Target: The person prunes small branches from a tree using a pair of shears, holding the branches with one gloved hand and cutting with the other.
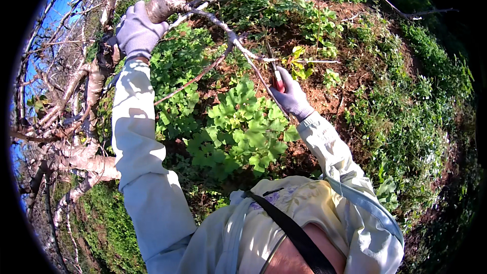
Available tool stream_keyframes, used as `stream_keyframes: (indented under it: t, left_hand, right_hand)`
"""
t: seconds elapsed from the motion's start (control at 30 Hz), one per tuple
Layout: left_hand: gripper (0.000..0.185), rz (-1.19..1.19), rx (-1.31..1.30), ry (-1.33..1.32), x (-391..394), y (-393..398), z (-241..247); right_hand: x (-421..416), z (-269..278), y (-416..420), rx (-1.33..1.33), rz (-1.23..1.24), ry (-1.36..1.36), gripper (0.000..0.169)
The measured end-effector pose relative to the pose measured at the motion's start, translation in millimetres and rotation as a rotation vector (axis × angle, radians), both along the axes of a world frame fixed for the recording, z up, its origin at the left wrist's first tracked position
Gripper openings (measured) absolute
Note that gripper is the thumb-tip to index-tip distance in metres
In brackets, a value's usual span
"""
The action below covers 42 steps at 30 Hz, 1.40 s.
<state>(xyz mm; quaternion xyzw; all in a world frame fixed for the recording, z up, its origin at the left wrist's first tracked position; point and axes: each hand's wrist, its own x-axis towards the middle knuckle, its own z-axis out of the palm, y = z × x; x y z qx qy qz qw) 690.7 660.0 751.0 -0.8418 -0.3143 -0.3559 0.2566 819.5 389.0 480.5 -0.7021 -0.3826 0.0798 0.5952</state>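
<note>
My left hand [140,30], in a grey glove, grips a thick tree branch [173,0] at the upper left. At the centre right, my right hand [293,93], gloved too, is closed on red-handled pruning shears [278,80]. Their blades point up and lie at a thin forked branch [243,48]; whether they touch it or stand apart, I cannot tell. A yellow-green leafy shoot [298,62] is just right of the shears. One thin twig of the fork runs down past my right hand to the wrist.
Bare, tangled branches [95,83] crowd the left side. A broad-leaved green plant [243,129] grows below the fork, between my arms. Low weeds [403,99] and reddish soil [323,95] lie at the right. More thin branches cross the top.
</note>
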Motion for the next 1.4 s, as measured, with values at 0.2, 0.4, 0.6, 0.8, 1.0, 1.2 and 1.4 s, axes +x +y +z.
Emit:
stream_keyframes:
  t: [0.2, 0.4, 0.6, 0.8, 1.0, 1.2, 1.4]
  left_hand:
    - [0.065, -0.014, 0.02, -0.013, 0.8, -3.8, -0.7]
    - [0.063, -0.037, 0.005, -0.009, 5.8, -9.7, 0.4]
    - [0.063, -0.003, -0.022, 0.004, 2.4, -9.4, 0.9]
    - [0.066, -0.008, 0.003, 0.0, -1.2, -7.3, -0.8]
    - [0.066, -0.028, -0.003, 0.001, 2.7, -7.7, 0.5]
    - [0.064, -0.048, 0.002, -0.023, 1.9, -15.3, 0.1]
    - [0.065, -0.125, 0.001, -0.057, 1.8, -8.5, -0.9]
  right_hand:
    - [-7.3, 39.0, 50.8, 0.525, 0.361, 0.323, 0.054]
    - [45.3, 37.9, 129.2, 0.555, 0.356, 0.272, 0.052]
    - [15.4, 85.1, 123.9, 0.425, 0.011, -0.28, 0.043]
    - [-4.4, 119.9, 106.8, 0.29, 0.154, -0.098, 0.063]
    - [2.6, 95.7, 139.8, 0.412, 0.114, -0.291, 0.062]
    - [-8.7, 92.9, 160.8, 0.564, 0.037, -0.342, 0.062]
    - [-11.0, 103.1, 157.1, 0.464, 0.009, -0.282, 0.07]
